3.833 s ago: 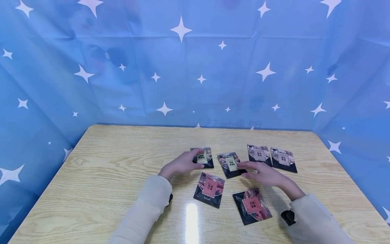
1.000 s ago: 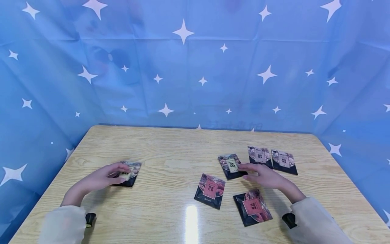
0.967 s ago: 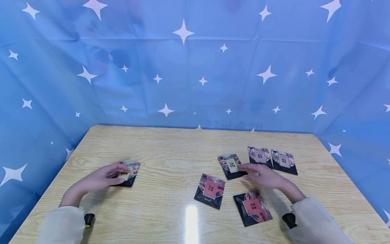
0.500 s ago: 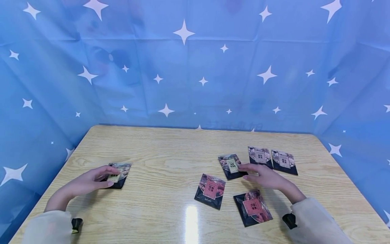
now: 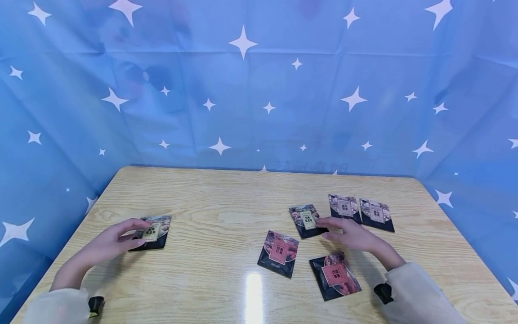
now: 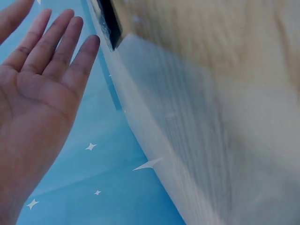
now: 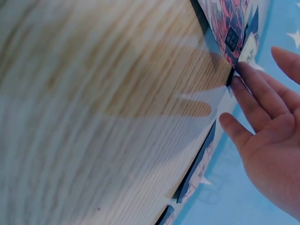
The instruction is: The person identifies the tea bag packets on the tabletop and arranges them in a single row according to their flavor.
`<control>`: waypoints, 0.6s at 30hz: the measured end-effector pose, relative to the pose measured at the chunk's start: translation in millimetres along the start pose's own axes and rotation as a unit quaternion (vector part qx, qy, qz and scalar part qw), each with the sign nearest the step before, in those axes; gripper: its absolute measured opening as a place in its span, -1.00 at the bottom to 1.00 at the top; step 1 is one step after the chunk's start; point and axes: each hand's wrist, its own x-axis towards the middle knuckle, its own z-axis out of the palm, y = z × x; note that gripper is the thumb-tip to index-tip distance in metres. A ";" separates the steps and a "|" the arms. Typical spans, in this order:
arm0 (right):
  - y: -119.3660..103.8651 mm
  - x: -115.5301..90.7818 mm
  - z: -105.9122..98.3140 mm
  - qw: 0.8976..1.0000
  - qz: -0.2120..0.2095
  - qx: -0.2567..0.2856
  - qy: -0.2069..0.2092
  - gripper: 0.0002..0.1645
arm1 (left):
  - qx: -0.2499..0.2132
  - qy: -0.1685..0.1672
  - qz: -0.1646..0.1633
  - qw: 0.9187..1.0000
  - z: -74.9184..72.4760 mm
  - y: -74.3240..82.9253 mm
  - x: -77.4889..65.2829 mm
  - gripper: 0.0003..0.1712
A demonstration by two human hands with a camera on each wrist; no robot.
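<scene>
At left hand (image 5: 106, 243), packet (image 5: 153, 231) now farther left

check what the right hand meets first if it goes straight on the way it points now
Probably the green-labelled packet just ahead of the right hand; depth is unclear, so they may be touching.

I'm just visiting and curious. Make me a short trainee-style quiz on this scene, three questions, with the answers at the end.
1. Count: how many packets show in the head view?
2. True or false: the left hand and the right hand are at the same packet.
3. Choose: the label on the packet at the right hand is a) pink, b) pale green, c) blue.

Key:
1. Six.
2. False; each is at its own packet, well apart.
3. b.
</scene>
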 end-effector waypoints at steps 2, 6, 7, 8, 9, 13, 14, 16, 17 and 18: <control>-0.3 0.0 -0.1 1.000 0.000 -0.002 0.001 -0.43 | 0.005 0.001 -0.001 1.000 -0.7 1.7 -1.2 -0.56; -0.2 -0.3 0.0 1.000 -0.002 -0.005 0.002 -0.43 | 0.026 0.005 -0.003 1.000 -0.5 1.7 -2.0 -0.52; -0.2 -0.3 0.1 1.000 -0.003 -0.005 0.002 -0.43 | 0.029 0.004 -0.006 1.000 -0.1 1.3 -2.1 -0.51; -0.2 -0.3 0.2 1.000 -0.004 -0.005 0.001 -0.42 | 0.030 0.003 -0.011 0.999 0.1 0.5 -2.2 -0.50; -0.4 -0.2 0.4 1.000 -0.005 -0.006 0.001 -0.42 | 0.031 0.003 -0.015 0.999 0.4 -0.2 -2.2 -0.49; -1.3 -0.2 0.4 1.000 -0.005 -0.008 0.002 -0.43 | 0.029 -0.009 -0.018 0.999 0.6 -1.4 -1.5 -0.49; -1.5 -0.2 0.3 1.000 -0.004 -0.009 0.003 -0.43 | 0.029 -0.012 -0.015 0.999 0.3 -1.6 -1.1 -0.50; -1.5 -0.2 0.3 1.000 -0.002 -0.009 0.004 -0.43 | 0.028 -0.017 -0.009 0.999 -0.6 -1.8 -0.4 -0.51; -1.2 -0.1 0.3 1.000 -0.001 -0.010 0.004 -0.43 | 0.029 -0.018 -0.009 0.999 -1.0 -1.9 -0.1 -0.51; -1.1 0.1 0.4 1.000 -0.001 -0.009 0.004 -0.43 | 0.029 -0.018 -0.008 0.999 -1.3 -2.0 0.2 -0.52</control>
